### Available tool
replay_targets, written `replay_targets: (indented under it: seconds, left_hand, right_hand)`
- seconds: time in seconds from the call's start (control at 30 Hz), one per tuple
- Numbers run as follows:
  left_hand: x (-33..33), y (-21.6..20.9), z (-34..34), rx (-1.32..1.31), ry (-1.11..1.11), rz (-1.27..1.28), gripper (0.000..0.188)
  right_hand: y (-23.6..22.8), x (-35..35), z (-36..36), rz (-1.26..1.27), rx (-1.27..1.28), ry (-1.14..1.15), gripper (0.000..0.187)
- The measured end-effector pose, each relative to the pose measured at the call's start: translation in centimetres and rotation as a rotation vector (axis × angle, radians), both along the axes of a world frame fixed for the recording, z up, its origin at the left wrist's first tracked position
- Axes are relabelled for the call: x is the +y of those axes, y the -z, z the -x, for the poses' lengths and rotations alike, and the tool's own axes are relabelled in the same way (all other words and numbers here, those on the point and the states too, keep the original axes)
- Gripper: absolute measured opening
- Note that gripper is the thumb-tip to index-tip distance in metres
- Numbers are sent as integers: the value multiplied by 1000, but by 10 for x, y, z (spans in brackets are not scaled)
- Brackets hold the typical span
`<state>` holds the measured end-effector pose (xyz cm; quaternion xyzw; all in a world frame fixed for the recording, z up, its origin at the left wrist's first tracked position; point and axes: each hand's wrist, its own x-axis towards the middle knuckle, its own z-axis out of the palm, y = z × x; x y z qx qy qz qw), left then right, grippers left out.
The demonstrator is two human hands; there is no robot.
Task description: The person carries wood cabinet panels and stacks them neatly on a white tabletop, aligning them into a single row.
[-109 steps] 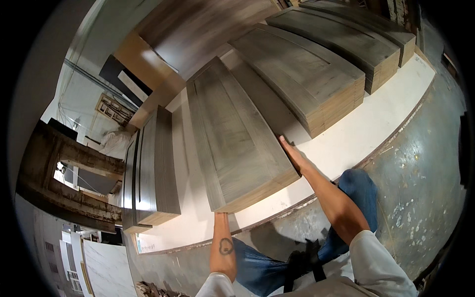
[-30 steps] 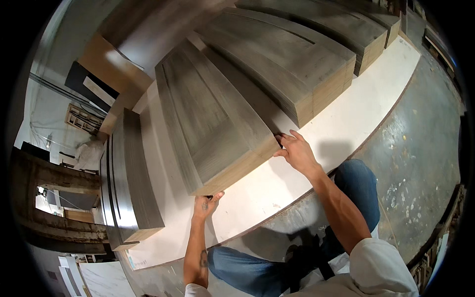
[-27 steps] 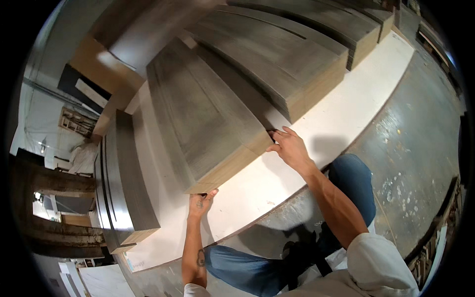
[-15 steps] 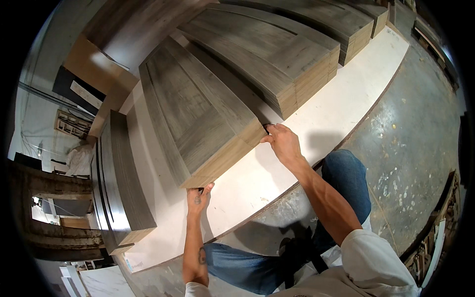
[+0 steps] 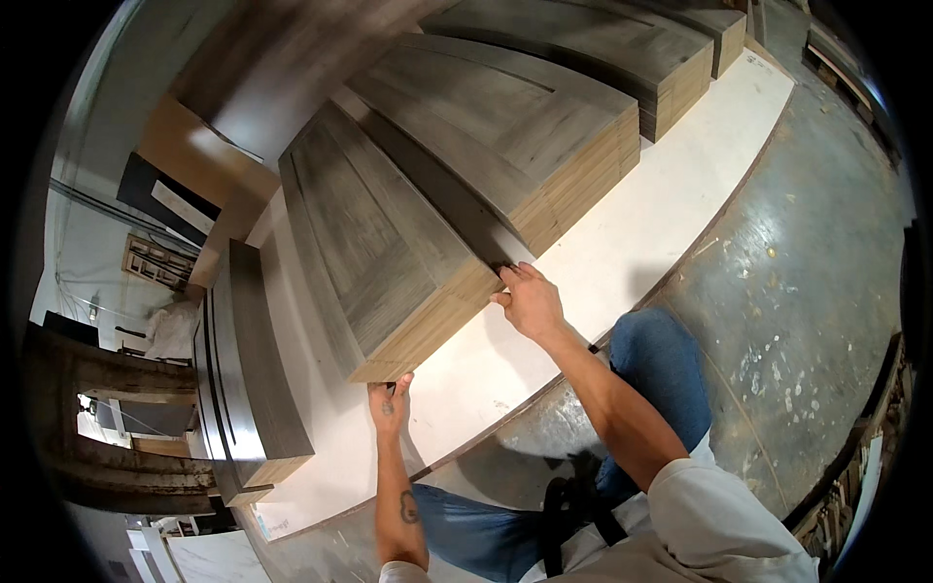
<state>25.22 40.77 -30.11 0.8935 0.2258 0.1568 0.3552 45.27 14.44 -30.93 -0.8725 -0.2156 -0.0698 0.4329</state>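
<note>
A stack of grey wood-grain panel doors [image 5: 374, 262] lies flat in front of me, its pale layered edges facing me. My left hand [image 5: 389, 403] grips the near left corner from below, thumb against the edge and the other fingers partly hidden under the stack. At the near right corner is my right hand [image 5: 530, 303], its thumb on the front edge and its fingers curled round the side. Just right of it, across a narrow dark gap, stands a similar door stack [image 5: 544, 141].
Both stacks rest on a white board [image 5: 583, 262] above a stained concrete floor [image 5: 768, 321]. Another stack of panels [image 5: 262, 360] stands on the left, and a further one [image 5: 671, 73] at the far right. Brown boards [image 5: 199, 146] lean behind on the left.
The view has shifted slightly, so the stacks sit a little lower in it. Both hands keep to the same two corners of the door stack.
</note>
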Motion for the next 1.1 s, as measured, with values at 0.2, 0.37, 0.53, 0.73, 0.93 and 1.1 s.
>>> replay_targets:
  seconds: [0.2, 0.37, 0.53, 0.73, 0.93, 1.1]
  left_hand:
    - [-11, 11, 11, -4, 3, -401, 42]
    - [-53, 20, 9, -409, -232, 470, 60]
    - [-79, 2, -7, -612, -372, 675, 72]
    - [-58, 33, -5, -602, -271, 563, 68]
    - [-68, 12, -11, -578, -336, 666, 64]
    - [-67, 19, 5, -468, -318, 573, 58]
  right_hand:
    - [-17, -1, 3, 8, 119, -70, 41]
    - [-9, 0, 6, -24, 75, -30, 43]
    - [-8, 0, 6, -49, 72, -48, 43]
    - [-7, -3, -1, -45, 29, -155, 44]
    - [-10, -10, -3, -8, 33, -136, 47]
    - [-19, -5, 6, -10, 169, -164, 45]
